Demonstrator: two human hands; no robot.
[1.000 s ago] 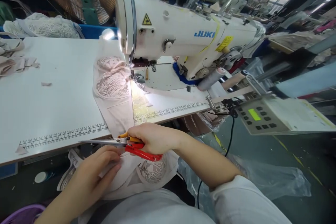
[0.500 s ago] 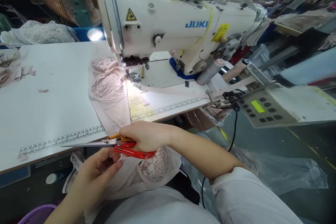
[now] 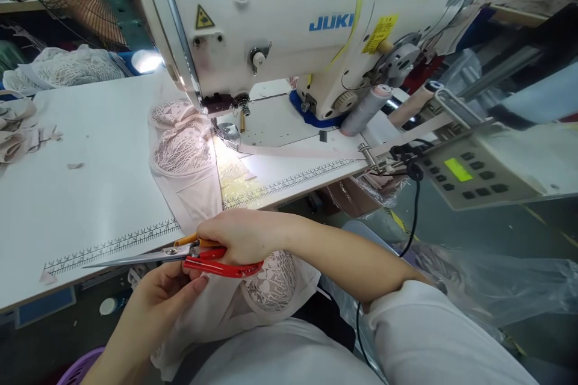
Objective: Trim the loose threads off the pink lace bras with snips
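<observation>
My right hand (image 3: pixel 246 234) is closed round the handles of a pair of scissors (image 3: pixel 174 251), one handle red and one orange. The long blades point left along the table's front edge, above my left hand (image 3: pixel 165 304). Thumb and fingers of that left hand pinch the edge of a pale pink bra just under the scissors. One lace cup of the bra (image 3: pixel 273 283) hangs over my lap. Its other lace part (image 3: pixel 185 147) lies on the table, by the needle area of a white sewing machine (image 3: pixel 271 24). My right hand partly hides the fabric between.
A printed ruler strip (image 3: pixel 293 177) runs along the front edge of the white table (image 3: pixel 103 180). Fabric pieces (image 3: pixel 22 135) lie at the left, with a lace pile (image 3: pixel 67 69) and a fan (image 3: pixel 108 0) behind. A control box (image 3: pixel 474 171) juts out at the right.
The view has tilted and shifted a little. The scissors have moved slightly left and down with my right hand. My left hand's fingers have drawn closer together at the fabric.
</observation>
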